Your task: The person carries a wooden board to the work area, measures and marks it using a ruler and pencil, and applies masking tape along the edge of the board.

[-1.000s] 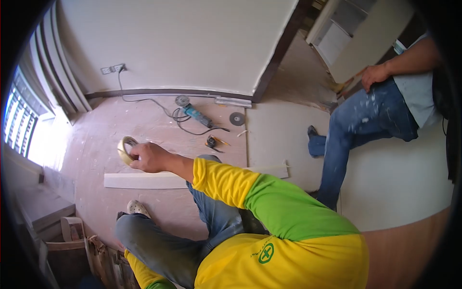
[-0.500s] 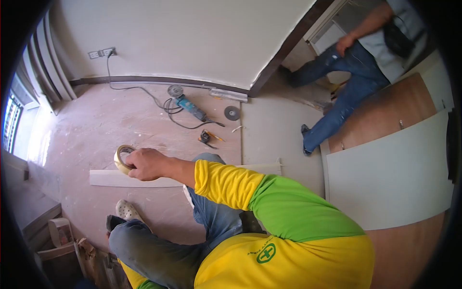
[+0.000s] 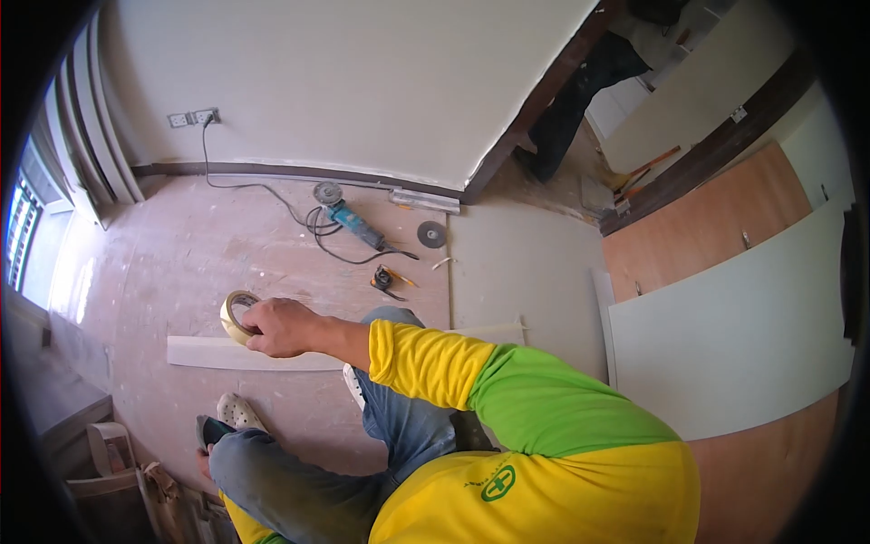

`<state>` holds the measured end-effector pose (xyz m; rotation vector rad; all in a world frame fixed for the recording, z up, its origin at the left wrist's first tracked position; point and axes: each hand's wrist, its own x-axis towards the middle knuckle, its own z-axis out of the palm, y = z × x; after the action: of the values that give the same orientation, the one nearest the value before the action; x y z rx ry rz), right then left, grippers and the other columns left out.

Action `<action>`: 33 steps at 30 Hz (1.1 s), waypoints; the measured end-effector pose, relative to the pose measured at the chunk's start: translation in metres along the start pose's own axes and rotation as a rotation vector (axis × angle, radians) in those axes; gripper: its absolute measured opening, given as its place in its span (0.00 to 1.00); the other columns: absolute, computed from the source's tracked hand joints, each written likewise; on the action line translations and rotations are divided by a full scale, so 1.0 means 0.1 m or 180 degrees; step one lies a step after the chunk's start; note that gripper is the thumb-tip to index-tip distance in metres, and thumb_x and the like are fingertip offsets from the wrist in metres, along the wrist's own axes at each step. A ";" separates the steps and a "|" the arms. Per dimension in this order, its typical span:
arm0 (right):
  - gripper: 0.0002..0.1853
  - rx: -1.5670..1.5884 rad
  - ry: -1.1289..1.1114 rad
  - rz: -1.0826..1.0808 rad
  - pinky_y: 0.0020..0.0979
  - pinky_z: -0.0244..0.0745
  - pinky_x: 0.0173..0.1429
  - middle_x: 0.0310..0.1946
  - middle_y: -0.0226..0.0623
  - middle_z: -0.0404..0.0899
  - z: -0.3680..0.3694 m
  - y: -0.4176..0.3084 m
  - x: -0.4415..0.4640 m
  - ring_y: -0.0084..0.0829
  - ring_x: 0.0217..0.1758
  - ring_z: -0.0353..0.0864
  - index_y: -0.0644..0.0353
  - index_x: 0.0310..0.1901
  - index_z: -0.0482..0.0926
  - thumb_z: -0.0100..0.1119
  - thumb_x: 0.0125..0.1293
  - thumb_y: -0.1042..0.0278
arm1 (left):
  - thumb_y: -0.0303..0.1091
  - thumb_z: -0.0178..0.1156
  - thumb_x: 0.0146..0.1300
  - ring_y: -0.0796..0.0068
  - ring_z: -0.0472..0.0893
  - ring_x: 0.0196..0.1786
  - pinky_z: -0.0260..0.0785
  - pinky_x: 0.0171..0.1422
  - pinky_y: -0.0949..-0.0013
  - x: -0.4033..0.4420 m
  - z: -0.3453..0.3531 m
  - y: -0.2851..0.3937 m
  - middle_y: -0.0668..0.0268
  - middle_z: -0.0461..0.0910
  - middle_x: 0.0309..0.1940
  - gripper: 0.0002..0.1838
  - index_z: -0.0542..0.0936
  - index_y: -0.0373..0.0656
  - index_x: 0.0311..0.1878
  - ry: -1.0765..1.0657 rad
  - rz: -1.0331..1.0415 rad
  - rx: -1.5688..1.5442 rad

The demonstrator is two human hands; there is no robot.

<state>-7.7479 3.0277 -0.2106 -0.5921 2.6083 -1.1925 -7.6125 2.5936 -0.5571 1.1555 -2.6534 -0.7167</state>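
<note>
My right hand (image 3: 279,328) is closed on a roll of masking tape (image 3: 237,317), held above a long pale strip (image 3: 213,354) on the floor. Low at the left, my left hand (image 3: 205,463) shows only in part past my knee. Its fingers are around a dark, flat, phone-like object (image 3: 211,430), whose kind I cannot make out. A pale clog (image 3: 239,412) on my foot is close by it.
A corded angle grinder (image 3: 353,222), a cutting disc (image 3: 432,234) and a tape measure (image 3: 383,278) lie on the dusty floor. White-faced panels (image 3: 725,326) are at the right. Another person's dark trouser leg (image 3: 580,104) shows in the doorway.
The person in blue jeans at the right is gone from that spot; a dark trouser leg now shows farther into the doorway. The tape roll sits slightly lower in view, and more of the dark object shows.
</note>
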 end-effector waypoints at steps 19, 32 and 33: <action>0.14 -0.0021 0.0030 -0.0019 0.40 0.75 0.44 0.34 0.51 0.82 0.12 0.01 0.13 0.48 0.38 0.82 0.65 0.37 0.81 0.64 0.59 0.61 | 0.48 0.59 0.53 0.37 0.78 0.44 0.70 0.51 0.48 0.15 -0.36 0.16 0.40 0.79 0.40 0.25 0.76 0.33 0.43 -0.0438 -0.0028 -0.0055; 0.14 -0.0044 -0.0066 0.0218 0.42 0.75 0.46 0.36 0.50 0.83 0.11 -0.12 0.12 0.49 0.41 0.82 0.63 0.39 0.82 0.63 0.60 0.60 | 0.41 0.51 0.59 0.36 0.79 0.47 0.70 0.56 0.43 -0.03 -0.24 0.37 0.35 0.79 0.40 0.20 0.73 0.33 0.45 0.0083 -0.0530 0.0225; 0.14 -0.0020 -0.0047 0.0185 0.42 0.75 0.46 0.36 0.50 0.82 0.10 -0.13 0.11 0.49 0.41 0.82 0.63 0.38 0.82 0.63 0.60 0.60 | 0.40 0.52 0.58 0.35 0.79 0.47 0.70 0.57 0.44 -0.02 -0.24 0.39 0.35 0.79 0.42 0.19 0.75 0.33 0.45 0.0120 -0.0622 0.0069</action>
<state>-7.7509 3.0082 -0.2079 -0.5206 2.5993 -1.1585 -7.6288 2.6090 -0.5167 1.4340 -2.5479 -0.6908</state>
